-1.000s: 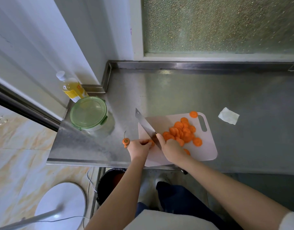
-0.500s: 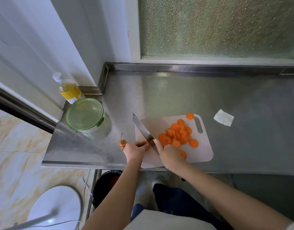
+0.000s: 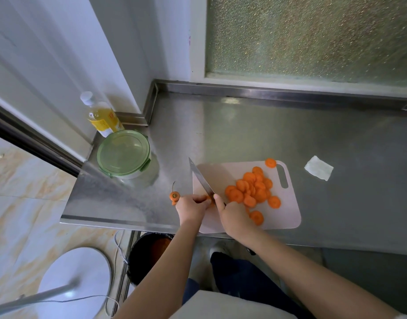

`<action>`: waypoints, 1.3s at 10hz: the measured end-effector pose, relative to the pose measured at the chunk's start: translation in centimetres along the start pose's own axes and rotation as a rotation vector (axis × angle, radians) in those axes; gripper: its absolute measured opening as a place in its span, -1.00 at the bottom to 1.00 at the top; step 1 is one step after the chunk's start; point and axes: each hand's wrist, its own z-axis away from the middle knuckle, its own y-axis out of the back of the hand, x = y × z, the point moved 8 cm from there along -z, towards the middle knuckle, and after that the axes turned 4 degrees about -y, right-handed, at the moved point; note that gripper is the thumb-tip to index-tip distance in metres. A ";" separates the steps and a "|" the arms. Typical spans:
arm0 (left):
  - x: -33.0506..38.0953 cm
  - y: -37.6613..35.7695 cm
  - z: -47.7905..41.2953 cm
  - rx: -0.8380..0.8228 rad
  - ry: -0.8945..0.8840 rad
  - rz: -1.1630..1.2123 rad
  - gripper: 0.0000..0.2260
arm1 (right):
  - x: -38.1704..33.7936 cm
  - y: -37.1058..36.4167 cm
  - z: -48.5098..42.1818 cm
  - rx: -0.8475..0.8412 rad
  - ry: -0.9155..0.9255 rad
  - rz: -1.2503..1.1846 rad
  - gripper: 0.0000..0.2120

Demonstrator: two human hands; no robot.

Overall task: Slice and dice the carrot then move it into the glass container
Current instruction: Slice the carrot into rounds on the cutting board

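Observation:
Several round carrot slices [image 3: 250, 192] lie piled on a pale pink cutting board [image 3: 287, 217]. My right hand [image 3: 234, 215] grips the handle of a knife [image 3: 201, 178] whose blade points up and left over the board's left part. My left hand [image 3: 191, 207] pinches the last small piece of carrot [image 3: 209, 199] right beside the blade; the fingers hide most of it. A cut-off carrot top [image 3: 174, 196] with a thin stem lies on the steel just left of that hand. The glass container [image 3: 124, 155], shut under a green lid, stands at the counter's left end.
A bottle of yellow liquid [image 3: 101, 117] stands behind the container by the wall. A folded white tissue [image 3: 318, 168] lies right of the board. The steel counter [image 3: 266, 134] ends in a front edge near my hands, with a dark bin [image 3: 149, 254] on the floor below.
The camera view has shifted a little. Both hands stay at the board's left edge with the knife on the carrot end; the slice pile looks the same.

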 end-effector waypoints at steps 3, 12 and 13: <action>0.1 -0.1 -0.2 -0.019 -0.025 -0.017 -0.90 | 0.3 -0.9 -1.3 -0.017 -0.021 -0.013 -0.45; -0.9 0.3 0.3 0.018 0.015 0.012 -0.87 | -0.2 0.4 -2.3 0.044 0.027 0.026 -0.40; -0.5 0.1 0.5 0.008 0.029 0.042 -0.90 | -0.9 0.8 -2.2 0.031 0.077 0.080 -0.45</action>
